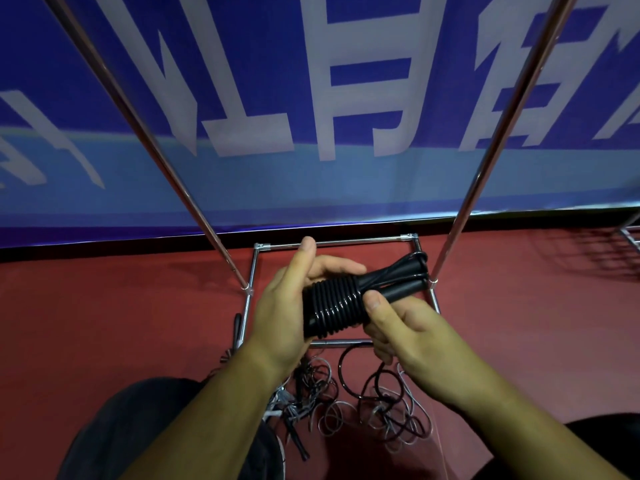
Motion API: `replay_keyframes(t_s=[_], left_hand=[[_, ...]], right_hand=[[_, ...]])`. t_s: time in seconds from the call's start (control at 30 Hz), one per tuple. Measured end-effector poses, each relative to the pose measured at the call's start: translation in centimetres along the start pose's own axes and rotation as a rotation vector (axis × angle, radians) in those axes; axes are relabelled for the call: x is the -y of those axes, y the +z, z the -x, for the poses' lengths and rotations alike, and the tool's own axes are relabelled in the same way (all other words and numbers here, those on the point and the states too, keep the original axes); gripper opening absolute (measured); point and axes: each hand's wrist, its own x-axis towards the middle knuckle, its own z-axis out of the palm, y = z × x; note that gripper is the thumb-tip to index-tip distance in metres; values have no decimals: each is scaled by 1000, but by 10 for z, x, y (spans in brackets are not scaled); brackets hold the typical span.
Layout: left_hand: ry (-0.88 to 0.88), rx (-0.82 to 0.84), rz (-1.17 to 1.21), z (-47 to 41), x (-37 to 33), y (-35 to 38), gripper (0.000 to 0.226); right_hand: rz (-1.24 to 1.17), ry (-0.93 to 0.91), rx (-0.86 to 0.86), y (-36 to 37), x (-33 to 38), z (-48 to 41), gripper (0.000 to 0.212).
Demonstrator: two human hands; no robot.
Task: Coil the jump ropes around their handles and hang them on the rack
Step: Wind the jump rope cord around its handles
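**Holding the Coiled Jump Rope at the Rack Base**

Holding the black jump rope (330,304) in both hands, near and central in the view, above the floor (104,306) and apart from it.

Cupping the coiled left end in the left hand (285,303), with the fingers running behind the bundle and the thumb pointing up.

Pinching the right edge of the coil with the right hand (410,336), with the thumb pressing on top and the other fingers curling underneath.

Showing tight, side-by-side turns of cord wrapping both handles (403,284), with the bare handle ends lying together and projecting toward the far right.

Locating the chrome rack (346,241) just beyond the hands: rectangular base frame lying flat on the red floor, two uprights rising and slanting out to the left and right.

Locating the loose ropes (377,403) in a tangled heap on the floor, near side of the base frame, directly below the hands.

Backing the rack with a blue banner (311,188) carrying large white characters.

Showing a dark-clothed knee (138,427) at the near left.
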Motion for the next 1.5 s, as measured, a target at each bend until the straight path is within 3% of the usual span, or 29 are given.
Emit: replay_keyframes(t_s=[0.3, 0.47, 0.57, 0.7, 0.93, 1.27, 1.5], left_hand=[[98, -53, -123, 1, 4, -1, 68], [-62, 40, 66, -1, 0, 3, 83], [-151, 88, 93, 1, -6, 4, 76], [-72, 218, -21, 1, -5, -2, 41], [150, 153, -299, 6, -9, -5, 37], [186, 103, -213, 0, -9, -10, 36], [231, 89, -323, 4, -11, -8, 37]], right_hand=[[25, 44, 3, 2, 2, 0, 59], [-27, 28, -74, -2, 8, -2, 52], [40, -4, -121, -4, 6, -2, 53], [18, -22, -150, -7, 5, -2, 48], [125, -56, -206, -11, 6, -5, 62], [-40, 24, -73, -15, 16, -5, 34], [128, 87, -101, -22, 17, -6, 36]])
